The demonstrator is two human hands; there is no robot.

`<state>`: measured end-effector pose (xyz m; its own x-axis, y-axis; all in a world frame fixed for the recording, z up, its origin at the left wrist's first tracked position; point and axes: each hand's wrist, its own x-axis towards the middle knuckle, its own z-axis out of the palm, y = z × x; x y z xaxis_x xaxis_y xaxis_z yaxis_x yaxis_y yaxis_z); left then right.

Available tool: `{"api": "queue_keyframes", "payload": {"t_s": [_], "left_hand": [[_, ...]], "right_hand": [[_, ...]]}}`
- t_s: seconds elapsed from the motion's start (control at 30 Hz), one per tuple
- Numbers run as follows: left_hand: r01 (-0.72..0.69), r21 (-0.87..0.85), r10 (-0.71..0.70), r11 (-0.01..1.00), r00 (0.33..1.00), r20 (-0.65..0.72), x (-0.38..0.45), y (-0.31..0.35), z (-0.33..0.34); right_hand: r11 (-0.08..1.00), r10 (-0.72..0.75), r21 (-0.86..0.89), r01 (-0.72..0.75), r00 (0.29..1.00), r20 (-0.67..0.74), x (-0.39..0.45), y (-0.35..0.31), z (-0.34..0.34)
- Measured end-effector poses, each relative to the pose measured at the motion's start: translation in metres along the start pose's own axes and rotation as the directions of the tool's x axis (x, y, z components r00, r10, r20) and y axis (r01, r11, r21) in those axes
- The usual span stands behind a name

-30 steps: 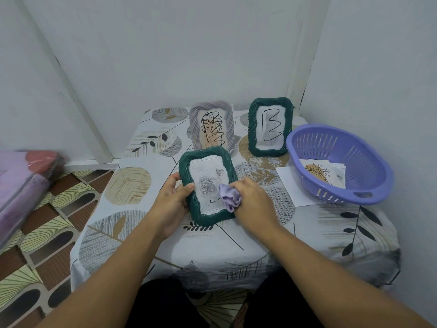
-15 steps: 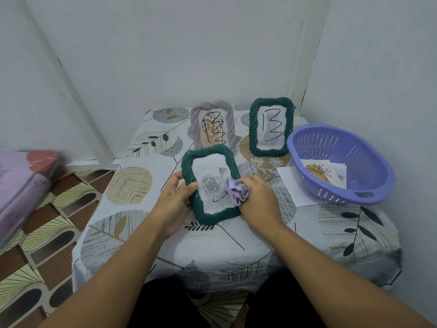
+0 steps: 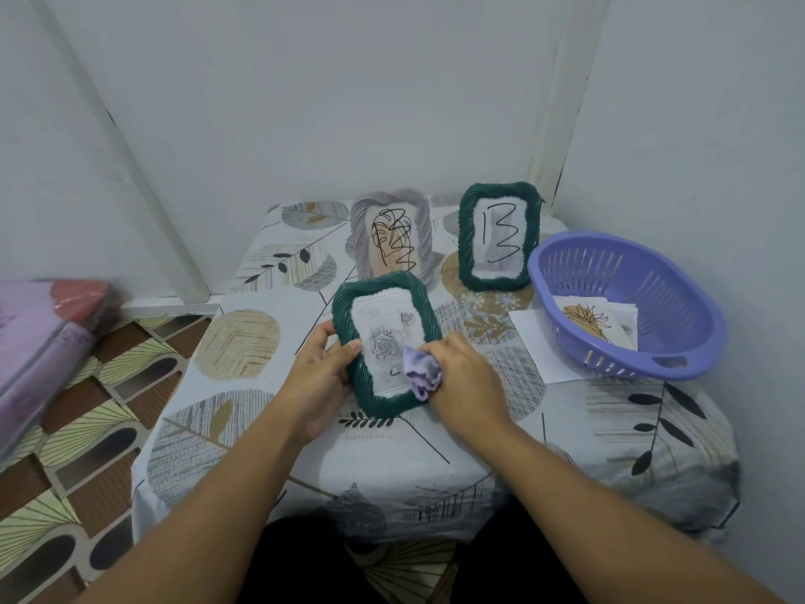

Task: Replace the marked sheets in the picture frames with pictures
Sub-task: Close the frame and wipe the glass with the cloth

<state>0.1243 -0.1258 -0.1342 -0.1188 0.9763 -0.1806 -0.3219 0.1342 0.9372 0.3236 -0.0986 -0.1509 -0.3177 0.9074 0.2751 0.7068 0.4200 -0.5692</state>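
Observation:
A dark green picture frame (image 3: 348, 307) with a grey rose picture behind its glass stands tilted on the table. My left hand (image 3: 324, 372) grips its left edge, thumb on the glass. My right hand (image 3: 461, 379) holds a bunched lilac cloth (image 3: 419, 371) against the lower right of the glass. Behind stand a lilac frame (image 3: 361, 228) and a second green frame (image 3: 468, 237), each showing a sheet with black marker scribbles. A purple basket (image 3: 679, 294) on the right holds flower pictures (image 3: 588, 322).
The small table carries a leaf-patterned cloth (image 3: 244, 346) and sits in a corner between white walls. A white sheet (image 3: 529, 337) lies partly under the basket. A pink and purple wrapped bundle (image 3: 48, 324) lies to the left over the patterned floor.
My right hand moved the cloth across the glass, first right and up, then back down to the lower right corner. The frame stayed in my left hand.

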Motion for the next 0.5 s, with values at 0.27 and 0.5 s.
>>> {"api": "queue_keyframes", "payload": {"t_s": [0.27, 0.5], "left_hand": [[-0.004, 0.020, 0.004, 1.000, 1.000, -0.006, 0.0006, 0.0004, 0.0008], [0.003, 0.030, -0.003, 1.000, 1.000, -0.005, 0.0006, 0.0009, 0.0010]], "right_hand": [[1.000, 0.020, 0.020, -0.020, 0.999, -0.032, 0.0007, 0.0006, -0.0042], [0.997, 0.064, 0.036, -0.062, 0.996, -0.068, 0.0079, 0.0064, -0.0078]]}}
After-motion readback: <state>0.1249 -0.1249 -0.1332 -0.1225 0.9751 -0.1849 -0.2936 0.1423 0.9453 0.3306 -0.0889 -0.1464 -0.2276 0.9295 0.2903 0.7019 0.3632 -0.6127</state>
